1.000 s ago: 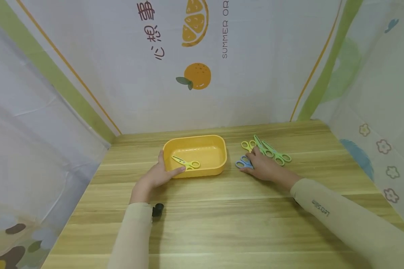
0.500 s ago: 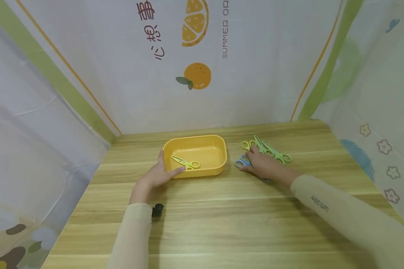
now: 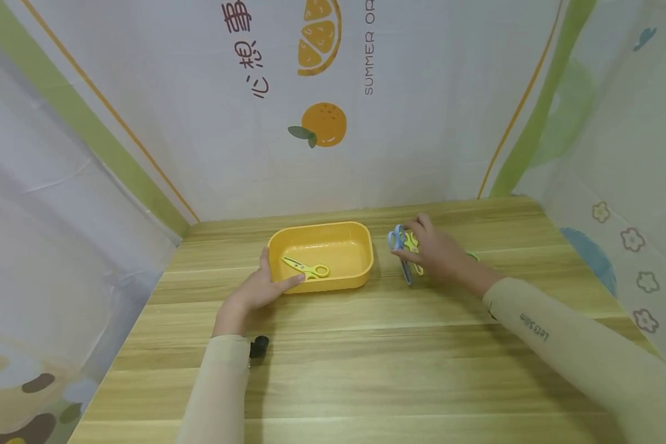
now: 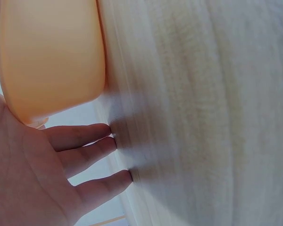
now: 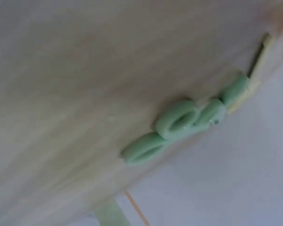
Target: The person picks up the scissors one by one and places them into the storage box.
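The near edge of the wood-grain desk (image 3: 366,370) is out of frame, as are the upper ends of both pale sleeves (image 3: 216,394). A small black object (image 3: 259,346), partly hidden, juts beside the left wrist. Toward the far edge, left of its middle, stands a yellow rounded-rectangular tray (image 3: 333,285). The left hand (image 3: 255,290) steadies its near left corner, thumb over the rim, the other fingers extended. Inside lie yellow scissors (image 3: 312,271), partly hidden by the near wall. Toward the far right corner, the right hand (image 3: 438,246) pinches blue scissors (image 3: 397,237) by the handles; whether it also grips the yellow-green scissors (image 3: 412,242) just beside them cannot be told. Green scissors (image 5: 212,112) on the desk, mostly covered by that hand in the head view, show blurred from the right wrist. Beyond the far edge hangs white printed cloth (image 3: 422,123), cut off above.
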### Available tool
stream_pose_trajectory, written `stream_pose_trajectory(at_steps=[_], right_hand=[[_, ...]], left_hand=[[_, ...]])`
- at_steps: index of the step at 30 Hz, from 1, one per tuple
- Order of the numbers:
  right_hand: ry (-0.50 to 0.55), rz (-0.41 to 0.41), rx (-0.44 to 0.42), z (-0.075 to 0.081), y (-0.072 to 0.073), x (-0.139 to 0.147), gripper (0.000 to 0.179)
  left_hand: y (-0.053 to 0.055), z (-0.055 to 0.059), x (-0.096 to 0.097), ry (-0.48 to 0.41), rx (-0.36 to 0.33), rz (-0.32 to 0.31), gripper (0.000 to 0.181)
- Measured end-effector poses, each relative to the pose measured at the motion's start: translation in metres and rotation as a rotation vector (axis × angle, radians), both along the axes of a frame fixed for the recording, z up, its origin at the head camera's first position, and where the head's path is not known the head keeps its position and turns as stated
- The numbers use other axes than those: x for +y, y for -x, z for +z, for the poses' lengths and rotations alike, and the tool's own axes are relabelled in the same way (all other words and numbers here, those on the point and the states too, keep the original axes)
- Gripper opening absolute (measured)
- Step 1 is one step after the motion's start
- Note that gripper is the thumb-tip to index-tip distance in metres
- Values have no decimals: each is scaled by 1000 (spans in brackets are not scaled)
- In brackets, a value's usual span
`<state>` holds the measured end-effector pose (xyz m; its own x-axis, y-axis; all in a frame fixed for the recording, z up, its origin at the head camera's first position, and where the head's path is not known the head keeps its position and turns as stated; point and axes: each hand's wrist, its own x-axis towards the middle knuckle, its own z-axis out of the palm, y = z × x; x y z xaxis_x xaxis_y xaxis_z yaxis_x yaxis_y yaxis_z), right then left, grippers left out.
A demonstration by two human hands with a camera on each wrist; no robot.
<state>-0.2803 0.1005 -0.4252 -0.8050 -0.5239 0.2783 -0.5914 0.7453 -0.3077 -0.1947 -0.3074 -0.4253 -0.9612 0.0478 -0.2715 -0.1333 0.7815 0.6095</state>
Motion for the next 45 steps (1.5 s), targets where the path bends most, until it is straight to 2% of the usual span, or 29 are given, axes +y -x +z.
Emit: stream_pose_trajectory(at_steps=[2,5,10,31,40,45], right_hand=[[58,-5,4,3,3,0,66],[119,7,54,8,7,0,62],[154,7,53,19,8,-3,65],[177,52,117,37,10,-28,63],[213,92,86,49,12,-41,61],[214,113,27,57,12,-48,64]], left_hand=[[0,-1,0,0,1,1,141],[0,0,0,-4,3,2,141],[0,0,0,-10,0,7,140],[1,-2,0,14,2,2,141],[1,-4,-1,5,4,3,142],[1,-4,-1,6,4,7,143]])
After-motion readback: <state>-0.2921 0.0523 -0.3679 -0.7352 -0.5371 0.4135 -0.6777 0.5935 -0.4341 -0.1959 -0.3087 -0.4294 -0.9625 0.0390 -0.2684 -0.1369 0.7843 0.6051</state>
